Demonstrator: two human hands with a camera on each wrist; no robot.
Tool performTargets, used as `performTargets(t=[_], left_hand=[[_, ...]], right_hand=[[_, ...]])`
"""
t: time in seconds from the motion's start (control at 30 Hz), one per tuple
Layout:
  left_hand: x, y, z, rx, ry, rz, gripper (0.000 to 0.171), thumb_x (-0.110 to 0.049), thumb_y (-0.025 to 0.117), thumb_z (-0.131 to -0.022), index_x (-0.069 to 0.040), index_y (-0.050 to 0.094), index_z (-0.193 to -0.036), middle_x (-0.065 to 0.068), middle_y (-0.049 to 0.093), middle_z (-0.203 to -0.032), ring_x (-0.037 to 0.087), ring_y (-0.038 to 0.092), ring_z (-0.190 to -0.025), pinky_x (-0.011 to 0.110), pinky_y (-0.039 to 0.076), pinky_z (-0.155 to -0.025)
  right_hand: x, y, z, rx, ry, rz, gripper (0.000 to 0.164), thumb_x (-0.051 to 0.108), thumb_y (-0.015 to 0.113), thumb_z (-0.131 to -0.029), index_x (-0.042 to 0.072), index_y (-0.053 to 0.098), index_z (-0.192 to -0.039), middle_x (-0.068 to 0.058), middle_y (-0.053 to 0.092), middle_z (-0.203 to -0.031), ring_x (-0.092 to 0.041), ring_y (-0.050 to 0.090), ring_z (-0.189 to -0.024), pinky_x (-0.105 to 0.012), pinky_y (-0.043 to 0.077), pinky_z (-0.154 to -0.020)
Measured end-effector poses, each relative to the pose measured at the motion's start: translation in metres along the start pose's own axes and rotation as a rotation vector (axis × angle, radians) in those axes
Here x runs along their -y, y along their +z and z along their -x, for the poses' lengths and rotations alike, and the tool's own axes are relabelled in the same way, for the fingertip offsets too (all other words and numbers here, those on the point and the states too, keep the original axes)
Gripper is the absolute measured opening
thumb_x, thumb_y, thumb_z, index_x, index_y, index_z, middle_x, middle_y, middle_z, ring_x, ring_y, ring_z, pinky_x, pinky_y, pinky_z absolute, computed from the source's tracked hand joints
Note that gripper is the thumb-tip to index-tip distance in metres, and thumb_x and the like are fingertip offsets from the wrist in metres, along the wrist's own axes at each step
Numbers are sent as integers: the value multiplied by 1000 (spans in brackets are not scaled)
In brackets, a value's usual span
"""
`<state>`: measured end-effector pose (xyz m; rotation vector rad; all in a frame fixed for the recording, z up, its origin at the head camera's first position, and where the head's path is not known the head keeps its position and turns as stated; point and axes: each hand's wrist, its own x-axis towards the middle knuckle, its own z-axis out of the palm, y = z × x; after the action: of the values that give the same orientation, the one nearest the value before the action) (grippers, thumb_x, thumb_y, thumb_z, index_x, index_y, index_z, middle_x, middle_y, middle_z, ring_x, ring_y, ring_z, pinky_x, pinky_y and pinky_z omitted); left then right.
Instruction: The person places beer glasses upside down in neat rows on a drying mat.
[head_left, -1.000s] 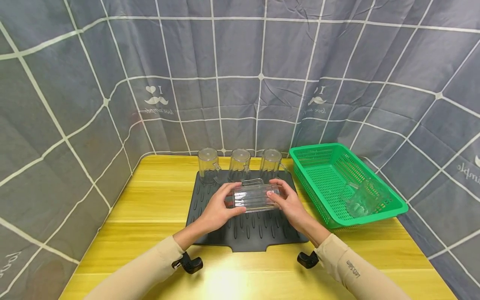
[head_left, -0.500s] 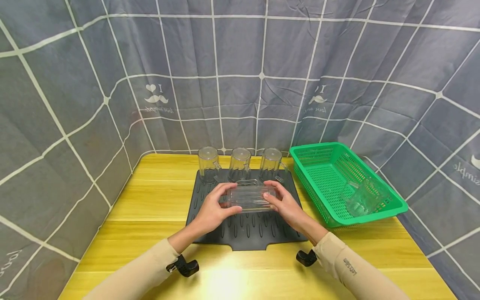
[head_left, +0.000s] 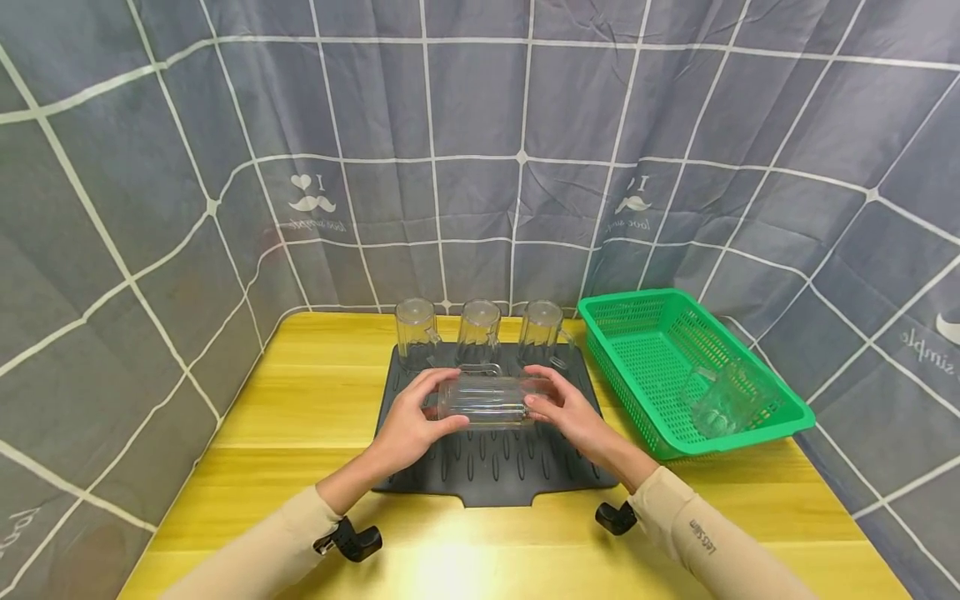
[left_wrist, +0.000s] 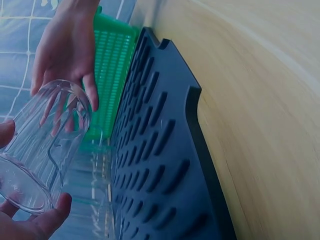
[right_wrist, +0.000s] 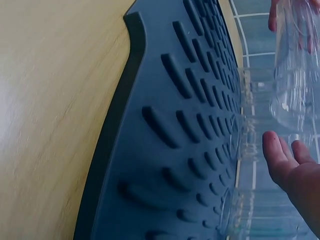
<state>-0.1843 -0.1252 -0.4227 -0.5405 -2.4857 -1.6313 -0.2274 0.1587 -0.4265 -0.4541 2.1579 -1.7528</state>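
A clear glass mug [head_left: 483, 402] lies sideways in the air above a black ridged mat [head_left: 495, 467], its handle toward the back. My left hand [head_left: 408, 425] grips the mug's left end, thumb in front and fingers behind. At the other end is my right hand [head_left: 570, 417], its fingers fairly straight and spread around that end. In the right wrist view a small gap shows between the right fingertips [right_wrist: 272, 142] and the glass. Behind, three upside-down glass mugs, left [head_left: 416, 333], middle [head_left: 478, 333] and right [head_left: 542, 333], stand in a row on the mat.
A green plastic basket [head_left: 600, 367] stands at the right with one glass mug [head_left: 723, 408] lying inside. The mat rests on a yellow wooden table [head_left: 300, 400]. A grey checked curtain [head_left: 480, 200] hangs behind and at both sides.
My left hand has shifted left with the mug. The right hand has stayed nearly in place, so less of the mug lies between its fingers. The standing mugs and basket are unchanged.
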Motion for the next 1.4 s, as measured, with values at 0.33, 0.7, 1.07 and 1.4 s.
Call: performTargets(t=[0.33, 0.7, 1.07, 1.4], left_hand=[[2, -23, 6, -2, -8, -59, 69, -25, 83, -85, -15, 52, -146, 1, 51, -144, 26, 52, -131, 54, 53, -98], [3, -47, 12, -10, -10, -159, 72, -35, 83, -84, -17, 52, -146, 2, 52, -144, 27, 54, -128, 53, 54, -96], [-1, -67, 15, -11, -23, -251, 76, -35, 85, -81, -16, 51, -147, 5, 49, -149, 31, 54, -131, 54, 53, -97], [-2, -82, 14, -4, -5, -336, 75, -29, 87, -80, -15, 53, -146, 6, 50, -150, 29, 54, -130, 51, 53, -94]], right_hand=[[3, -23, 5, -23, -48, 53, 57, 28, 62, -102, 21, 38, -154, -15, 43, -154, -42, 46, -137, -54, 45, -108], [16, -52, 13, -41, -112, 189, 58, 27, 61, -102, 21, 37, -154, -14, 37, -158, -41, 38, -144, -60, 40, -110], [33, -77, 20, -64, -164, 338, 61, 29, 63, -101, 19, 37, -155, -11, 33, -161, -38, 33, -147, -61, 36, -112], [51, -99, 27, -106, -235, 538, 55, 24, 64, -101, 13, 43, -151, -13, 39, -156, -39, 35, -143, -62, 38, -108]])
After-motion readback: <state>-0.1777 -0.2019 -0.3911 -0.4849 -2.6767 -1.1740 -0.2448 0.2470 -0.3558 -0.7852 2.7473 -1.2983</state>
